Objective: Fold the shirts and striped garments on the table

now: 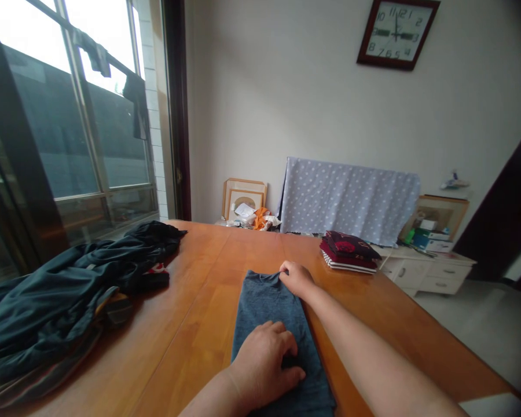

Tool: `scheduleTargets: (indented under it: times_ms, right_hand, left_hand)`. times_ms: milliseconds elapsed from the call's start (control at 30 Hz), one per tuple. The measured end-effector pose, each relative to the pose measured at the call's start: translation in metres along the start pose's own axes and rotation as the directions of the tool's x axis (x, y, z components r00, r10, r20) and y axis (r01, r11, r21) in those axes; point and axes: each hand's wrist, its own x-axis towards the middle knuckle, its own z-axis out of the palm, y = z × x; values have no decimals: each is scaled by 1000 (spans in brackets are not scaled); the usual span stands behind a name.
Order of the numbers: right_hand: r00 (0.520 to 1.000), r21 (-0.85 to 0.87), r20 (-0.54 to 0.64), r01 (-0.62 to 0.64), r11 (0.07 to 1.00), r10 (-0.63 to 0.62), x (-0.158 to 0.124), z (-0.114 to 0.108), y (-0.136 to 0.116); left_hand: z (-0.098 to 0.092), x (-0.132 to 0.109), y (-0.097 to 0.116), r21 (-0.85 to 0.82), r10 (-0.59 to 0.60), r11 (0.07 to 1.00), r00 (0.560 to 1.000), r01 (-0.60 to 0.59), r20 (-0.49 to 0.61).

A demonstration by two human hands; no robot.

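Note:
A grey-blue garment (267, 307) lies folded into a long narrow strip on the wooden table (200, 301). My left hand (264, 362) rests on its near part, fingers curled and pressing into the cloth. My right hand (296, 278) reaches to the far right corner of the strip, fingers closed on the edge there.
A heap of dark clothes (65, 289) covers the table's left side. A stack of folded dark red clothes (349, 252) sits at the far right of the table. Beyond are a dotted cloth over furniture (349, 197), a white cabinet (425, 269) and a window (69, 116).

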Motion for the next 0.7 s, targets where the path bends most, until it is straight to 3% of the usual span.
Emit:
scheduleTargets:
  times_ms: [233,433,600,700]
  right_hand:
    - [982,-110,-49,-186,976,181,-1,2,12]
    - [982,-54,-179,-75,996,65,0,-1,-2]
    - [998,161,-56,5,987,4,0,5,-5]
    - [997,228,-65,-15,974,30,3,5,4]
  left_hand:
    - [0,-1,1,-11,3,1000,1000,-3,-7]
    - [-3,-1,1,-35,8,999,1000,-8,-2]
    - [-5,-2,1,-51,11,999,1000,-11,-6]
    - [-8,-2,2,-80,20,997,1000,-21,-6]
